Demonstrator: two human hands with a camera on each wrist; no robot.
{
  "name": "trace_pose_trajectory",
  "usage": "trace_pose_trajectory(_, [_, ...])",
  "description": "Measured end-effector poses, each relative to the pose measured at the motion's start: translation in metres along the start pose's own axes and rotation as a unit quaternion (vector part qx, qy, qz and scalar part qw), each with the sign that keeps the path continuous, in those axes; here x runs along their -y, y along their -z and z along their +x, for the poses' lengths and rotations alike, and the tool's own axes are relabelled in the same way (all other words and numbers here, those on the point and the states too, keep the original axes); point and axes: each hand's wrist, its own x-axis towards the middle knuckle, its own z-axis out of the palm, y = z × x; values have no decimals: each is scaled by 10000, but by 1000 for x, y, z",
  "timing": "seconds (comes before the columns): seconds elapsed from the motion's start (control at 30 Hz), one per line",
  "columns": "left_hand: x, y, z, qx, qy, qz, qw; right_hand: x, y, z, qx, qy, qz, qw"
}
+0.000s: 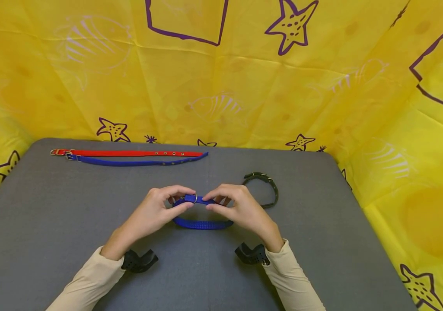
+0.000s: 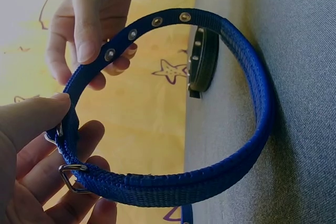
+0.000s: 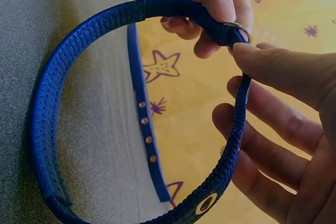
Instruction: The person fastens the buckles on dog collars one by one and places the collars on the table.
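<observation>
A blue collar (image 1: 202,225) is bent into a loop, its lower side close over the table. My left hand (image 1: 160,207) pinches its buckle end between thumb and fingers; a metal ring (image 3: 244,31) shows there in the right wrist view. My right hand (image 1: 241,208) pinches the strap close to that end. Metal-rimmed eyelets (image 2: 133,34) run along the right-hand part of the strap. In the left wrist view a squared metal loop (image 2: 71,178) stands out beside my left fingers. The buckle is partly hidden by my left thumb and fingers.
Behind my right hand, a dark collar (image 1: 274,186) stands curled on the grey table (image 1: 314,242). A red collar (image 1: 128,153) and a second blue collar (image 1: 125,163) lie stretched out at the back left. Yellow patterned cloth (image 1: 213,77) encloses the back and sides.
</observation>
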Motion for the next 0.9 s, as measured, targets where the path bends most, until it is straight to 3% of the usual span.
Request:
trace_pose_trajectory(0.37, [-1,-2,0,223,-45,-168,9996,0,-1,0,153,132,3,9998])
trace_pose_trajectory(0.6, [1,0,1,221,-15,104,9997,-2,-1,0,138,33,-68,9999])
trace_pose_trajectory(0.9, [1,4,1,289,266,192,9990,-4,3,-2,284,-50,-75,9996])
